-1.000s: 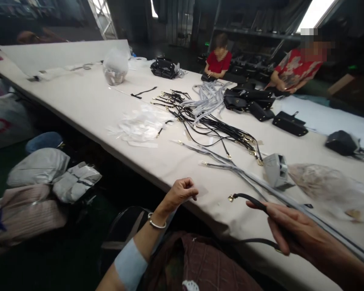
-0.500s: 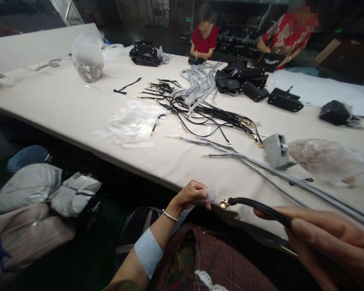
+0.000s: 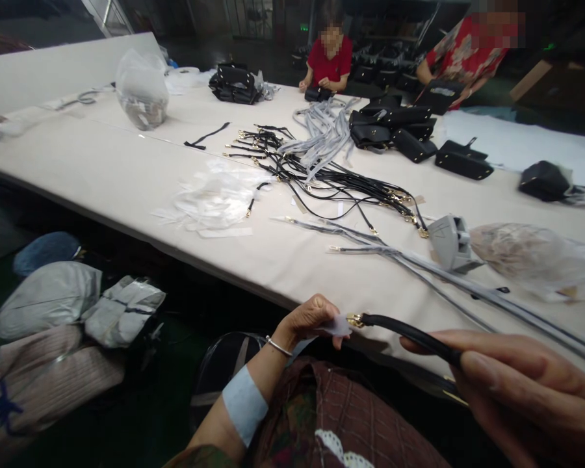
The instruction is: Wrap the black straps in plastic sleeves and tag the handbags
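Note:
Pinched in my left hand (image 3: 314,318) is a small translucent white plastic piece (image 3: 340,325), close over the table's front edge. My right hand (image 3: 521,377), large at the lower right, grips a black strap (image 3: 404,326) between thumb and fingers. The strap's gold clasp (image 3: 355,319) points left and meets the plastic piece; whether it is inside the plastic I cannot tell. Behind my hands lie grey plastic-wrapped straps (image 3: 404,253) and a pile of black straps with gold clasps (image 3: 341,182). Loose white plastic sleeves (image 3: 214,198) lie left of that pile.
On the table (image 3: 102,175) stand a grey tape dispenser (image 3: 451,242), a clear bag (image 3: 526,250) and several black handbags (image 3: 390,123). Two people work at the far side, one in a red shirt (image 3: 335,58). Wrapped bundles (image 3: 49,299) lie on the floor at left.
The strap's gold clasp and the plastic piece, apart before, have come together. My left hand has shifted slightly right. The far person in red has spread their hands.

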`<state>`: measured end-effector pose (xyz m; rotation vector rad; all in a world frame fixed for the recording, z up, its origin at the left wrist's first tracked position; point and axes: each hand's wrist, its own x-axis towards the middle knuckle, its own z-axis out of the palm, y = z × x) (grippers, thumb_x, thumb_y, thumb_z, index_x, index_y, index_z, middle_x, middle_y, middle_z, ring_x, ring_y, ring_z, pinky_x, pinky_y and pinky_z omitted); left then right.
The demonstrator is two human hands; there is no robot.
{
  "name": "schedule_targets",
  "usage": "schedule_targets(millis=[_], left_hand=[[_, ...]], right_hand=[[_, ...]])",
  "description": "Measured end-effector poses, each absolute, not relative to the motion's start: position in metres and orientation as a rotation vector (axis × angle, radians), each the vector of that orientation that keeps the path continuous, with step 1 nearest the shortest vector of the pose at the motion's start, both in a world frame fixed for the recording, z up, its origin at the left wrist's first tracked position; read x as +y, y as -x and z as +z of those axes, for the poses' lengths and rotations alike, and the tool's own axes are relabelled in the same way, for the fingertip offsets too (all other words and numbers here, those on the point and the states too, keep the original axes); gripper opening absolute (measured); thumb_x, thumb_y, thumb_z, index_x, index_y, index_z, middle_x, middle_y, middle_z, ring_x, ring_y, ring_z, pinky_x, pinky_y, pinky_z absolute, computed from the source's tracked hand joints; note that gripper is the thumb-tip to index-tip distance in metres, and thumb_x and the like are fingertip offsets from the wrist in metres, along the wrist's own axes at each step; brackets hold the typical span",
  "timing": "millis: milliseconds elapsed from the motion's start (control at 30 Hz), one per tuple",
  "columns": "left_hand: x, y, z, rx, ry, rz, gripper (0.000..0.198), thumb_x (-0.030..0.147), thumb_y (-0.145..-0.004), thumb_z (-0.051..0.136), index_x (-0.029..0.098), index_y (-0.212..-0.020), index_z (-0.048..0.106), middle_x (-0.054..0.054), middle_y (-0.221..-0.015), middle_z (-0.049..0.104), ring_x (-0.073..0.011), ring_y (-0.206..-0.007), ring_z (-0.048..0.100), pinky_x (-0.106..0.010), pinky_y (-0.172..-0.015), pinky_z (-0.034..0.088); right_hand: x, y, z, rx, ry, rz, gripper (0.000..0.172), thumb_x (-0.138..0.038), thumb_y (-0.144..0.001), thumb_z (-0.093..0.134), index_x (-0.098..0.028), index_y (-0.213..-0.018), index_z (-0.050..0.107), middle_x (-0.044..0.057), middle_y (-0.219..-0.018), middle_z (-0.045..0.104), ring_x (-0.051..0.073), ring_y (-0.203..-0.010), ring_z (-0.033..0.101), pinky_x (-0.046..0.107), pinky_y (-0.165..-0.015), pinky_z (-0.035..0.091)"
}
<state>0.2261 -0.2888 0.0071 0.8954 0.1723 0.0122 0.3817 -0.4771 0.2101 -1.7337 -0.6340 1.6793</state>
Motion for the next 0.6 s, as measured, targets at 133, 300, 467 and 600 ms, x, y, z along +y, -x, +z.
schedule_targets(millis=[133,300,467,600], left_hand=[[-0.289,-0.223,0.001,0.17,-0.906,0.008,0.073,0.08,-0.062,0.067,0.007,-0.064,0.073,-0.011,-0.054,0.063,-0.0158,-0.048,0.055,-0.025,-0.049,0.037],[-0.289,-0.221,0.002,0.21,-0.921,-0.002,0.078,0.085,-0.058,0.064,0.008,-0.065,0.074,-0.01,-0.052,0.062,-0.0142,-0.045,0.05,-0.026,-0.049,0.036],[-0.289,-0.224,0.008,0.21,-0.876,0.004,0.073,0.082,-0.058,0.068,0.009,-0.063,0.073,-0.01,-0.051,0.062,-0.0184,-0.053,0.058,-0.028,-0.058,0.045],[-0.29,-0.227,0.013,0.216,-0.888,0.048,0.071,0.078,-0.061,0.069,0.008,-0.064,0.074,-0.011,-0.053,0.064,-0.016,-0.052,0.056,-0.026,-0.055,0.041]], right_hand=[[-0.471,-0.381,0.206,-0.633,1.662,1.739,0.076,-0.078,-0.081,0.052,-0.023,-0.133,0.061,0.001,-0.043,0.049,0.012,-0.037,0.04,0.019,-0.037,0.022],[-0.466,-0.38,0.2,-0.639,1.66,1.738,0.076,-0.077,-0.08,0.053,-0.023,-0.132,0.062,0.0,-0.042,0.047,0.011,-0.036,0.037,0.018,-0.037,0.018],[-0.465,-0.379,0.193,-0.636,1.619,1.767,0.068,-0.073,-0.083,0.054,-0.025,-0.13,0.063,-0.002,-0.042,0.047,0.01,-0.037,0.038,0.018,-0.041,0.022],[-0.464,-0.38,0.19,-0.652,1.635,1.762,0.066,-0.07,-0.087,0.052,-0.022,-0.13,0.061,-0.002,-0.042,0.048,0.01,-0.037,0.037,0.02,-0.042,0.021]])
